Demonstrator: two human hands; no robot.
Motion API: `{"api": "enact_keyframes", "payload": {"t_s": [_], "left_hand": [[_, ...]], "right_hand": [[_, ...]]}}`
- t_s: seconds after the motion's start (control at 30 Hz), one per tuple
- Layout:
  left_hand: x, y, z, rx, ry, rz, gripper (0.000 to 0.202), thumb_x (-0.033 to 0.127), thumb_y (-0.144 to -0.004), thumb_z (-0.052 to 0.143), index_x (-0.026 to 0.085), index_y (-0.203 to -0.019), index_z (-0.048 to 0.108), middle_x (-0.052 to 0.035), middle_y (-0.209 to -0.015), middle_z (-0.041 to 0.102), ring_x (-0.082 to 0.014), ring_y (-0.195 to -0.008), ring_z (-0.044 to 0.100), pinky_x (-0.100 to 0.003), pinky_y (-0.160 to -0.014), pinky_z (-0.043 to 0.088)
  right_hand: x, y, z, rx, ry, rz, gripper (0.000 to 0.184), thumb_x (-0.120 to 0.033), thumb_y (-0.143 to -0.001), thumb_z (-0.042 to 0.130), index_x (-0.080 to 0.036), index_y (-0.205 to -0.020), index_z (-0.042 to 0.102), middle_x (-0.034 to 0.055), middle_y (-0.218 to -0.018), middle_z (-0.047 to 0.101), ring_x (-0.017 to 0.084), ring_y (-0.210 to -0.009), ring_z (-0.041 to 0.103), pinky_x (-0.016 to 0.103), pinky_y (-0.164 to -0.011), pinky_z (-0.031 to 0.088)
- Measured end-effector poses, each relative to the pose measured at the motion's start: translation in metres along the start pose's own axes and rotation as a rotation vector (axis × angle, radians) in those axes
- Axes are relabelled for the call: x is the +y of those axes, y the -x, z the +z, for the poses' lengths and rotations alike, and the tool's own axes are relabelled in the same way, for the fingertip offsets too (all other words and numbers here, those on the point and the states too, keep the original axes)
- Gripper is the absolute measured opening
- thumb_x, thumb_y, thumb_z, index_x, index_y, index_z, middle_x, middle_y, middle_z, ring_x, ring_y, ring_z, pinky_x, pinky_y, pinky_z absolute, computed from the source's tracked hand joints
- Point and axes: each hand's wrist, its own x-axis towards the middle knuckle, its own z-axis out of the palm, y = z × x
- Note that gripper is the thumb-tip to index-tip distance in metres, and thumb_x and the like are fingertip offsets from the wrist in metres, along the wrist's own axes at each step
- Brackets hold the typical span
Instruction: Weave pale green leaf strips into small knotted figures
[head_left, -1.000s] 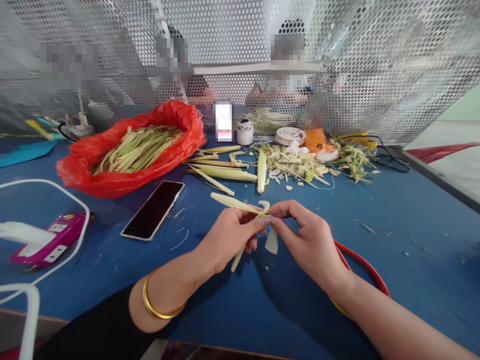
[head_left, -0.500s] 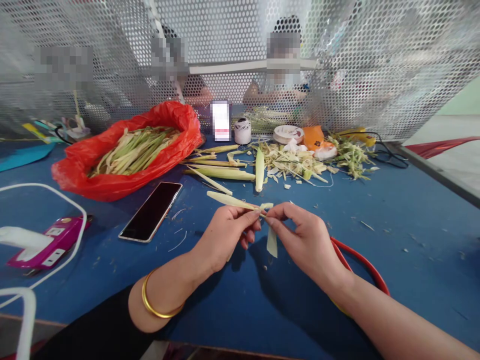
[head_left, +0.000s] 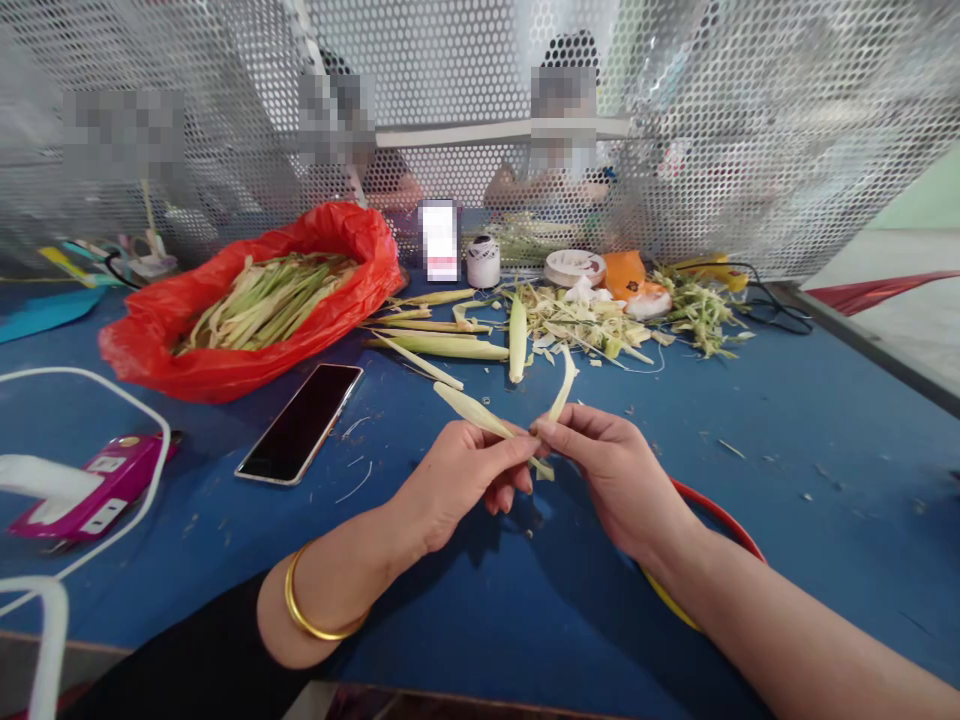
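Between finger and thumb, my left hand (head_left: pixel 476 465) pinches a pale green corn husk strip (head_left: pixel 469 408) that points up and left. Meeting it fingertip to fingertip, my right hand (head_left: pixel 600 460) is closed on another narrow husk strip (head_left: pixel 564 385) standing up from the pinch. A short husk end hangs below the fingertips. Whether the strips are one piece or tied together is hidden by my fingers. Just beyond my hands lie a whole pale husk piece (head_left: pixel 517 338) and several long husks (head_left: pixel 442 346) on the blue table (head_left: pixel 787 540).
A red plastic bag (head_left: pixel 142 345) full of husks stands at the left. Nearby are a dark phone (head_left: pixel 304 425) and a purple power strip (head_left: pixel 101 485) with a white cable. Husk scraps (head_left: pixel 577 318) lie before the perforated screen (head_left: pixel 457 85); people sit behind it.
The strip by my right hand, hanging down before, now points up. The left strip has shifted right and tilts more steeply. Both hands have moved slightly down.
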Motion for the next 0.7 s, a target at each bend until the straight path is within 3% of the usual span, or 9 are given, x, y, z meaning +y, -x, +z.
{"api": "enact_keyframes", "payload": {"t_s": [0.3,0.47,0.6,0.7], "left_hand": [[0.004,0.002,0.002,0.01,0.0,-0.001,0.022,0.035,-0.074,0.072,0.012,-0.073,0.073,-0.0021,-0.059,0.065,-0.0066,-0.044,0.052,-0.018,-0.044,0.039],[0.007,0.004,0.001,0.008,0.079,-0.075,0.021,0.034,-0.077,0.071,0.014,-0.078,0.074,-0.0025,-0.061,0.066,-0.0071,-0.046,0.054,-0.019,-0.048,0.041],[0.006,0.002,-0.002,0.006,0.182,-0.073,0.038,0.047,-0.083,0.063,0.012,-0.072,0.072,-0.0045,-0.064,0.066,-0.007,-0.046,0.054,-0.02,-0.047,0.042],[0.006,0.0,-0.004,0.035,0.275,-0.065,0.04,0.05,-0.085,0.059,0.013,-0.079,0.071,-0.0031,-0.062,0.065,-0.0075,-0.046,0.055,-0.019,-0.047,0.041]], "right_hand": [[0.006,0.001,0.004,-0.005,-0.038,-0.056,0.021,-0.03,-0.077,0.069,-0.018,-0.063,0.06,-0.0027,-0.055,0.059,0.013,-0.053,0.052,0.03,-0.061,0.043],[0.001,-0.001,-0.001,0.01,0.094,-0.065,0.025,-0.04,-0.08,0.067,-0.017,-0.07,0.064,-0.0006,-0.062,0.06,0.014,-0.062,0.057,0.029,-0.065,0.046],[-0.005,-0.003,-0.006,-0.127,0.236,-0.062,0.038,-0.053,-0.09,0.05,-0.018,-0.084,0.066,0.0047,-0.076,0.068,0.02,-0.081,0.064,0.035,-0.079,0.049],[-0.007,-0.002,-0.006,-0.227,0.404,-0.117,0.029,-0.047,-0.088,0.056,-0.02,-0.086,0.064,0.0043,-0.083,0.07,0.02,-0.081,0.065,0.035,-0.078,0.05]]}}
